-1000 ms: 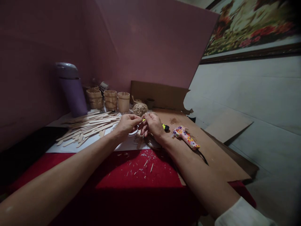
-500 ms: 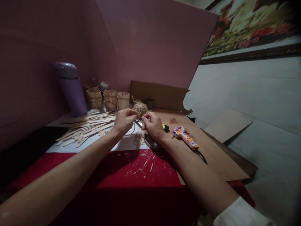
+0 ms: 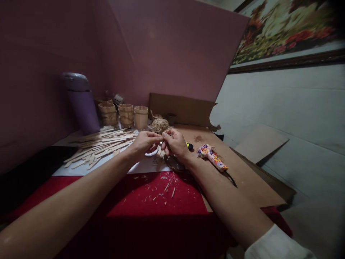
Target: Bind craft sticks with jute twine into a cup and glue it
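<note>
My left hand (image 3: 145, 142) and my right hand (image 3: 176, 144) meet over the table, thumbs and fingertips pinched together and touching. Between them is what looks like a thin strand of twine, mostly covered by the fingers. Just behind the hands sits a ball of jute twine (image 3: 160, 125). A dark loop of cord (image 3: 174, 164) hangs or lies below my right hand. Beside that hand shows the yellow and black end of a tool (image 3: 190, 146), the rest of it hidden. Flat wooden craft sticks (image 3: 101, 145) are piled to the left of my left hand.
Stick-covered cups (image 3: 141, 117) line the back, near a purple flask (image 3: 83, 108). A flower-patterned glue gun (image 3: 212, 157) with a black cord lies on the cardboard (image 3: 242, 180) at right. Scraps litter the red cloth (image 3: 134, 201) in front.
My left hand has moved slightly right and down, closing the small gap to my right hand. The fingertips now touch. The blade-like strip seen between the hands is now covered.
</note>
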### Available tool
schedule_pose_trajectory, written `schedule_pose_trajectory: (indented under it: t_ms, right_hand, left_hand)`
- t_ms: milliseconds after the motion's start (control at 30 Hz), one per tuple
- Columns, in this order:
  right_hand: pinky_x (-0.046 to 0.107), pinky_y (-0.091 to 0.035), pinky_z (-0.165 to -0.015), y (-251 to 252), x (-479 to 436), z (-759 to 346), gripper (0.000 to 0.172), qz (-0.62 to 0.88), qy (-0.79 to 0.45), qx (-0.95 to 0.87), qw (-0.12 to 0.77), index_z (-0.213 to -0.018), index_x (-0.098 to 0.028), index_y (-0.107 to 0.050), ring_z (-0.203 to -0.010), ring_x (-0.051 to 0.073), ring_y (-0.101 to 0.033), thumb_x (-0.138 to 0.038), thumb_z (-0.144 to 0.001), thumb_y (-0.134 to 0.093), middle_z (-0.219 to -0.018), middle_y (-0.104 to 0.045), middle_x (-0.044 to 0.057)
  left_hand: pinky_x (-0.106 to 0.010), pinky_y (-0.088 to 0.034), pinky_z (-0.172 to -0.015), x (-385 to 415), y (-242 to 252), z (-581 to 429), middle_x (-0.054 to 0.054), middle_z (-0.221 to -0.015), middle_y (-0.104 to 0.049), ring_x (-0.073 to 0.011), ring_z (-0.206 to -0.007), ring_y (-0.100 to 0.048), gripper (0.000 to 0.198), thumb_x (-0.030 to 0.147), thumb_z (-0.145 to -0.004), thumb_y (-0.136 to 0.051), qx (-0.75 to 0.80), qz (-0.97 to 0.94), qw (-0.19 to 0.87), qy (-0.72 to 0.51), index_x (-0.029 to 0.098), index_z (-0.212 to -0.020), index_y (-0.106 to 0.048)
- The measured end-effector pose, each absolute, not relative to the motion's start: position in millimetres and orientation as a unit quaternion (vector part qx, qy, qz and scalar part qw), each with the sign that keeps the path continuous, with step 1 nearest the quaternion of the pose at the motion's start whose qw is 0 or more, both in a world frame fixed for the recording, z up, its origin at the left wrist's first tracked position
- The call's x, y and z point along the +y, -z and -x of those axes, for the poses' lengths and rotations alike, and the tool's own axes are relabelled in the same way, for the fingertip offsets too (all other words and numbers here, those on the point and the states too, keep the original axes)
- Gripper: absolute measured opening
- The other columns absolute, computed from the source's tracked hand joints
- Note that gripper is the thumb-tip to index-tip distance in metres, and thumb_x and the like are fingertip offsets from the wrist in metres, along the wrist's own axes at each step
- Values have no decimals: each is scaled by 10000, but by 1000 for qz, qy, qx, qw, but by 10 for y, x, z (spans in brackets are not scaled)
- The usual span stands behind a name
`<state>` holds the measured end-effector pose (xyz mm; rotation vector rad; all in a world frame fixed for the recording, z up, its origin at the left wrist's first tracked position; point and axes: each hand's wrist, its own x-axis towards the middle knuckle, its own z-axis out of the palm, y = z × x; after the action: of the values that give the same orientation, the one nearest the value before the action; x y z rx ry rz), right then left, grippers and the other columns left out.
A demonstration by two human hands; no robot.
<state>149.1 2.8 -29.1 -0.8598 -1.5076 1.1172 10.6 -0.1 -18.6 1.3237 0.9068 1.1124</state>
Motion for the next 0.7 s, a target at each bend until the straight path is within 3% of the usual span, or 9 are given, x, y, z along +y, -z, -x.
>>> schedule_pose_trajectory:
  t_ms: [167,333,467,533,600,700]
  right_hand:
    - [129,-272,-244,296,38,-1482,273,341,-507,-609,506,-807,-209,-420,-285,89,-517,-455,-862,-526,-445,-567,-80]
    - [138,-222,-246,305,41,-1472,246,389,-506,-591,494,-798,-207,-421,-265,86,-489,-418,-908,-484,-441,-542,-77]
    - [173,-258,-302,304,138,-1550,248,514,-410,-563,501,-807,-184,-493,-352,84,-524,-363,-948,-396,-627,-631,3]
    - [205,-389,-418,287,188,-1610,252,550,-277,-562,552,-824,-178,-543,-506,106,-585,-359,-939,-413,-782,-657,46]
    - [273,-491,-656,262,204,-1653,219,514,-145,-604,591,-910,-186,-597,-768,156,-625,-339,-927,-441,-948,-648,80]
    - [384,-421,-929,235,165,-1664,183,434,-26,-709,555,-944,-209,-654,-1046,218,-541,-305,-897,-505,-1090,-607,95]
  left_hand:
    - [-179,-160,-341,-28,170,-146,31,-361,-426,-31,-309,-296,157,205,-632,-713,401,-541,551,-492,101,-567,-615]
    - [-176,-166,-338,-23,173,-156,24,-373,-459,-31,-304,-307,195,257,-636,-730,397,-553,534,-502,108,-587,-614]
    - [-173,-191,-343,-16,161,-146,34,-404,-454,-34,-326,-339,166,210,-597,-733,400,-525,535,-527,112,-565,-603]
    - [-175,-193,-340,-21,150,-145,35,-410,-453,-36,-323,-343,147,188,-596,-717,408,-522,532,-528,115,-556,-596]
    - [-178,-180,-334,-35,142,-150,41,-395,-438,-38,-310,-337,136,184,-605,-706,418,-531,523,-520,118,-560,-596]
    - [-176,-183,-340,-62,134,-163,53,-371,-409,-40,-308,-335,134,187,-619,-696,422,-544,513,-513,119,-567,-593]
